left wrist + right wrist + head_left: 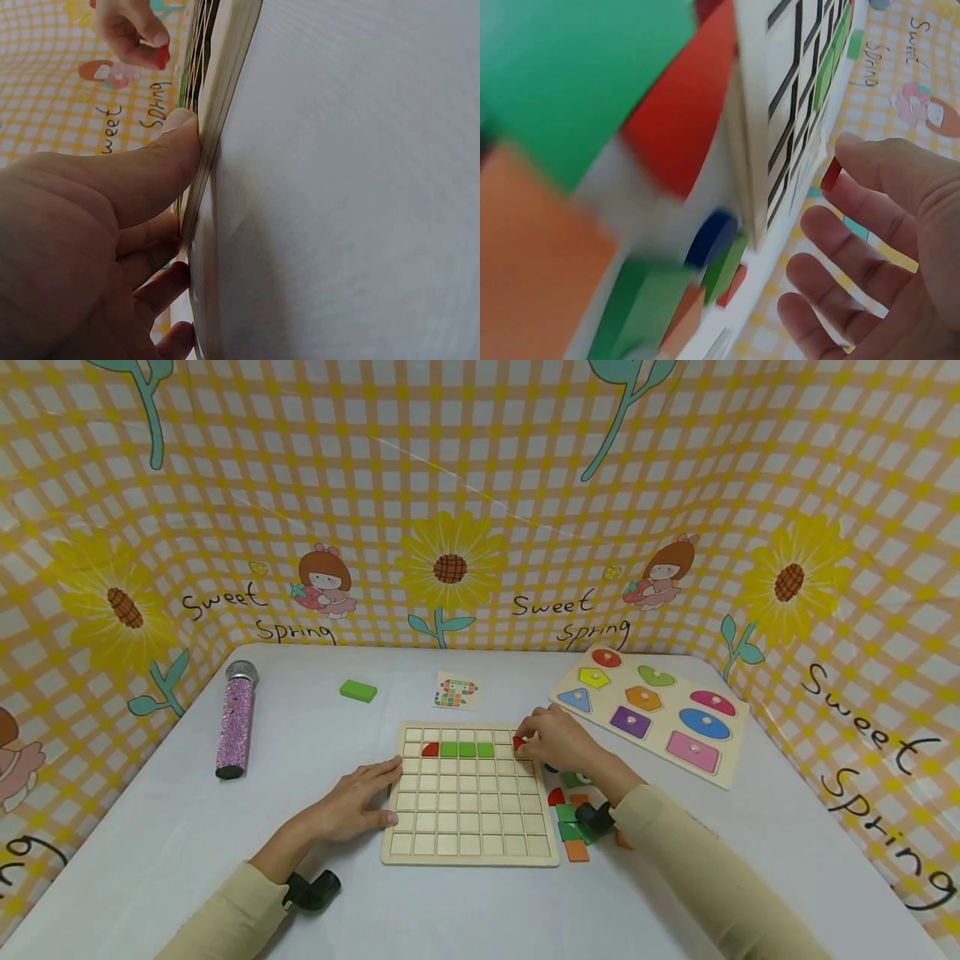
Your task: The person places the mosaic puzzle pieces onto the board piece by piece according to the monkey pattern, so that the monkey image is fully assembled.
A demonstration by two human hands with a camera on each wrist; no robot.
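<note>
A pale wooden grid board (468, 861) lies in front of me, with a red quarter-round piece (431, 750) and a row of green squares (467, 750) set in its second row. My left hand (351, 800) rests against the board's left edge, its fingers extended and the thumb at the rim in the left wrist view. Between thumb and forefinger, my right hand (561, 743) pinches a small red piece (831, 174) over the right end of that row. The other fingers of that hand are spread apart in the right wrist view.
Loose pieces, among them a green square (566, 812) and an orange square (576, 851), lie right of the board. Beyond are a pattern card (455, 691), a green block (358, 691) and a shape puzzle (660, 747). A glittery microphone (237, 722) lies far left.
</note>
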